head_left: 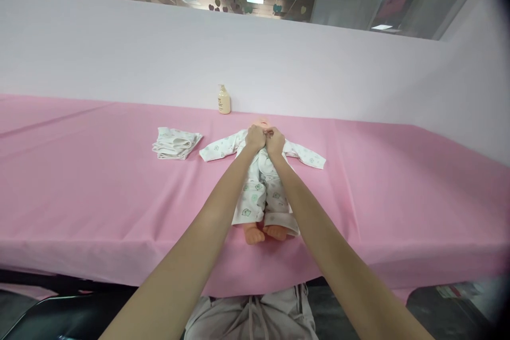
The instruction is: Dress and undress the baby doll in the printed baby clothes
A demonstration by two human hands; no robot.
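Observation:
A baby doll (255, 235) lies on its back on the pink-covered table, feet toward me. It wears a white printed baby outfit (252, 199) with long sleeves stretched out to both sides. My left hand (255, 137) and my right hand (274, 142) meet at the outfit's neckline, just below the doll's chin. Fingers of both hands are closed in a pinch on the collar. The exact spot they grip is hidden behind my knuckles. Most of the doll's head is out of sight beyond my hands.
A folded stack of white printed cloth (176, 143) lies left of the doll. Near the wall stands a cream pump bottle (223, 100). The pink tablecloth (99, 186) drapes over the front edge, and a black chair (75, 313) is at the lower left.

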